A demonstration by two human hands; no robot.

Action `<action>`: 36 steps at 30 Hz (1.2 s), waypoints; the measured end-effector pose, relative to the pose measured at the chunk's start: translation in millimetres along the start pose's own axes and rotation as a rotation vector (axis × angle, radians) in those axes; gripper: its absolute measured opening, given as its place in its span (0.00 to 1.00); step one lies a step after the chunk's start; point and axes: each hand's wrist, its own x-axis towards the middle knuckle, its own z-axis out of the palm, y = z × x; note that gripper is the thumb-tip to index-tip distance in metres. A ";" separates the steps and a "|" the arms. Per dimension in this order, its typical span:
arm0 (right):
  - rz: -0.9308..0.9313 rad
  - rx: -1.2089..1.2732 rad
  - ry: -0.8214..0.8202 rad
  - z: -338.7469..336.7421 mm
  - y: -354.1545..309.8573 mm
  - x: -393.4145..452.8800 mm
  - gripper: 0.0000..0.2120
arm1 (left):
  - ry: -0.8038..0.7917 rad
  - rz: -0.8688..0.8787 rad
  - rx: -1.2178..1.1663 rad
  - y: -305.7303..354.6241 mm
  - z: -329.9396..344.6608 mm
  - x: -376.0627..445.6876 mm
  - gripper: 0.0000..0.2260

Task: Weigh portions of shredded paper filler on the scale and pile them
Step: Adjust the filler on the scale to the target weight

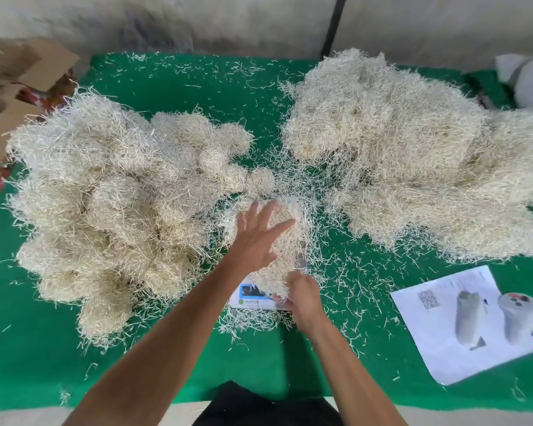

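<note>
- The portion of shredded paper filler [279,241] sits on the scale [253,298] at the lower centre of the frame; its long axis runs from the upper centre down towards the bottom of the frame, tilted slightly right.
- The scale lies flat on the green table cover [197,87], mostly buried; only its near edge with the blue display panel shows, facing the bottom of the frame.
- The left hand [254,238] lies palm down on the left side of the portion, fingers spread and pointing up and right; it is wide open and grips nothing.
- The left forearm runs in from the lower left of the frame.
- The right hand [303,298] is at the portion's near right corner, fingers curled in and pinching a tuft of strands beside the scale's edge.
- A large pile of rounded clumps [111,204] fills the left of the frame.
- A looser heap [413,155] fills the right.
- A printed sheet [443,342] lies at the lower right.
</note>
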 end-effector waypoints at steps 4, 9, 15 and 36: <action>0.101 0.289 -0.009 -1.4 -14.6 -2.9 0.17 | -0.091 -0.086 0.095 8.2 -5.0 19.8 0.49; 0.054 0.101 0.024 -12.7 -22.5 2.6 0.30 | -0.074 -0.208 0.104 13.4 -0.2 18.2 0.34; -0.126 0.260 0.253 -83.6 -50.3 12.6 0.11 | 0.065 -0.409 -0.057 3.5 4.8 9.6 0.27; -0.264 0.058 0.218 -98.5 -100.5 6.3 0.33 | 0.015 0.034 0.196 79.8 -21.2 40.8 0.51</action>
